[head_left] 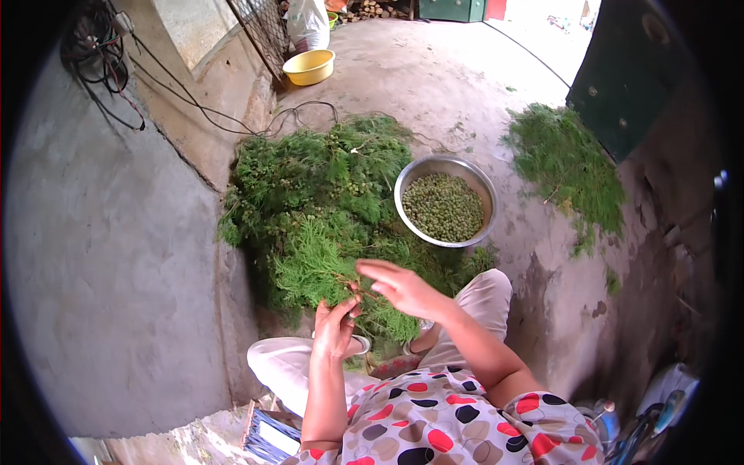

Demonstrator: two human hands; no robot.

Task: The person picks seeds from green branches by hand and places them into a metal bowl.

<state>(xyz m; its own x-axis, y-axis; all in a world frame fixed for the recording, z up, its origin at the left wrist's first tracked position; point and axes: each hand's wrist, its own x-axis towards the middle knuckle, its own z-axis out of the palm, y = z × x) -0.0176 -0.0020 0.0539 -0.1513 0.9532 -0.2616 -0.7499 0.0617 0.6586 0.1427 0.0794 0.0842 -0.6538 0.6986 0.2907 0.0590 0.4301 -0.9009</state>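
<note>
Fabric [442, 426] spotted red, black and beige fills the near edge of my feed, with pale trouser legs [484, 314] bent on either side. Between the knees I see the left hand [333, 329], its thumb and fingers pinched on the brown stem of a green sprig [306, 267]. That sprig's long axis slants: its leafy end points away and to the left, its stem comes back toward the right. Most of its foliage lies beyond the left fingertips. The right hand [403, 288] reaches in with fingers stretched out, parted from the thumb, just beside the stem; I cannot tell whether they touch it. Beyond lies a heap of green branches [318, 167], and right of it a metal bowl [490, 182] of small round green pieces [442, 208]. Farther right, loose greenery [566, 170] lies on the floor [434, 85]; farther off, leftward, stands a yellow basin [308, 71].
</note>
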